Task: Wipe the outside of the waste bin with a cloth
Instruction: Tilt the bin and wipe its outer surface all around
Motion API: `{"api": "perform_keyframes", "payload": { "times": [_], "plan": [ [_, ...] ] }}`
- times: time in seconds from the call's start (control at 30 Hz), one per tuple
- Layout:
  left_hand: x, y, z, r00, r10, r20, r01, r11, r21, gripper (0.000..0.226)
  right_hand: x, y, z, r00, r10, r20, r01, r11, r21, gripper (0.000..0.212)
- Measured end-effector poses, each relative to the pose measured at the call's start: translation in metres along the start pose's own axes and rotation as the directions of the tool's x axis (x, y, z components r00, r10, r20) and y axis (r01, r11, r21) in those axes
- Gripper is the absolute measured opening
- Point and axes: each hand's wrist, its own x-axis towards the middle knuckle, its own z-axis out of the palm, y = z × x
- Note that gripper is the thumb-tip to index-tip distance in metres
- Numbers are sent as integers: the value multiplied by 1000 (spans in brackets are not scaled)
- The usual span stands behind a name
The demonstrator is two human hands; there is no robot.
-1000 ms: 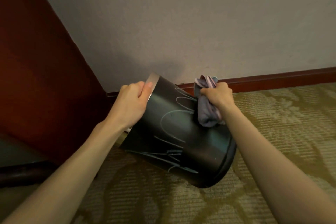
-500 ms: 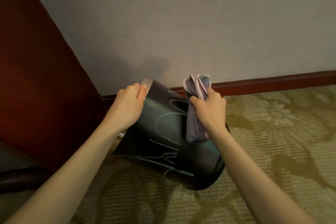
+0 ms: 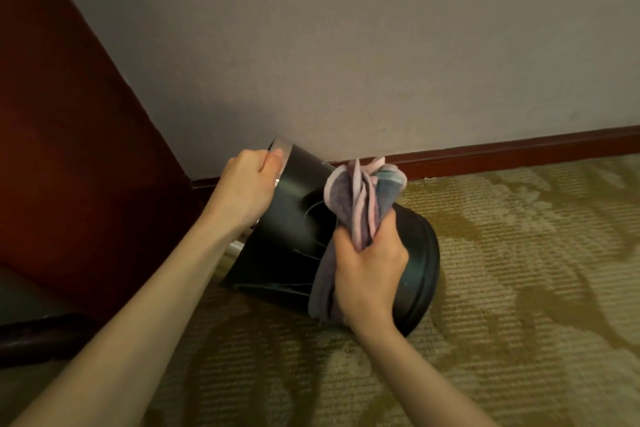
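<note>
The dark round waste bin tilts on its side over the patterned olive carpet, near the grey wall; the left hand grips its silver rim; the right hand clutches a bunched grey-and-pink cloth pressed to the bin's side; pale streaks show there, so wiping looks partway, plenty left; the bin's mouth faces away, contents impossible to tell.

Carpeted room: patterned carpet, wooden skirting.
</note>
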Motion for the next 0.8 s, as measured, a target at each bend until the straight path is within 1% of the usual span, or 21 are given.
{"api": "perform_keyframes", "payload": {
  "times": [0.07,0.2,0.33,0.4,0.63,0.8],
  "plan": [
    [1,1,0,1000,13,5,-13,1000,-17,46,11,-2,0,1000,15,-9,-15,1000,-21,20],
    [0,0,2,999,48,4,-48,999,-18,46,39,-8,2,996,91,2,-90,992,-89,16],
    [-3,-2,1,998,70,8,-70,997,-21,47,69,-10,6,987,152,46,-141,973,-180,29],
    [-6,-3,-1,997,76,12,-76,997,-27,48,82,-9,9,978,190,81,-168,960,-225,32],
    [-13,-1,-5,996,87,29,-85,995,-59,50,124,2,21,922,335,192,-267,912,-312,43],
    [-22,8,-2,994,99,35,-96,992,-85,49,147,11,17,871,412,267,-299,876,-378,41]
  ]
}}
